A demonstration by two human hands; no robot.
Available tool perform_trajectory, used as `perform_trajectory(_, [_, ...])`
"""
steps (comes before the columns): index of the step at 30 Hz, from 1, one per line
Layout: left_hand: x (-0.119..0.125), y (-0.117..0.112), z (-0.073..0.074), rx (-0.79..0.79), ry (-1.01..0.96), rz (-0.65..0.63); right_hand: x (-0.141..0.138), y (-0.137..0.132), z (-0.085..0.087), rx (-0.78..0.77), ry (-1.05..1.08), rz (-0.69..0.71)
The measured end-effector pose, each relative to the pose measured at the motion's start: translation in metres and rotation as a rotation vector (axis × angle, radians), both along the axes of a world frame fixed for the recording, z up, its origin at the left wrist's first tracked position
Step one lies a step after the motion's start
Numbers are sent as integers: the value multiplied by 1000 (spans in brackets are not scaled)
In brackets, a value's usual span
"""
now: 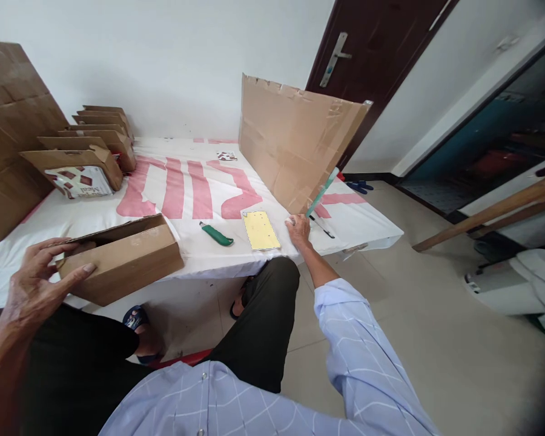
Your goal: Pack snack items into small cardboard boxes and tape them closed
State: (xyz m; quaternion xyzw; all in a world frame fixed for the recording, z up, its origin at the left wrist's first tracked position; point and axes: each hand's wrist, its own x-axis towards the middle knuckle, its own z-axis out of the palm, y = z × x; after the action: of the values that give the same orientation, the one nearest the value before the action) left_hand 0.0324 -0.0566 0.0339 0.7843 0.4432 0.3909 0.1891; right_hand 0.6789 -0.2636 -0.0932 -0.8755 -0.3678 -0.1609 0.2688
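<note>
My left hand (39,281) is closed on the left end of a small brown cardboard box (131,260), thumb on its front wall and fingers at its upper edge. The box lies tilted at the table's front edge. My right hand (298,230) rests on the table with curled fingers, at the lower corner of a large standing cardboard sheet (295,139). What those fingers hold, if anything, is hidden. A black pen (322,226) lies just right of that hand. Between my hands are a green box cutter (217,234) and a yellow paper card (261,230).
Several open cardboard boxes (104,145) stand in a row at the back left, the front one with a printed packet (79,181). A larger carton (13,133) rises at the far left. A teal strip (323,191) stands by the sheet. The cloth-covered table (200,254) meets the wall.
</note>
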Motion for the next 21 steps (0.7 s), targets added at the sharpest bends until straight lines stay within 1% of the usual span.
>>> perform_trajectory(4, [0,5,2,-41,14,-47,-5,1,11,12,-2,48])
perform_trajectory(7, [1,12,2,-72,-14,-80,-2,4,16,24,-6,103])
perform_trajectory(10, [0,19,-2,-90,-49,-124,8,13,12,27,-50,133])
perform_trajectory(14, [-2,27,-8,-122,-79,-183,20,27,1,42,-98,69])
perform_trajectory(16, [-4,29,-11,-136,-94,-218,23,30,-3,34,-102,64])
perform_trajectory(19, [-7,33,-14,-179,-123,-267,25,26,-2,34,-118,110])
perform_trajectory(21, [-10,34,-15,-223,-146,-300,24,24,5,53,-137,130])
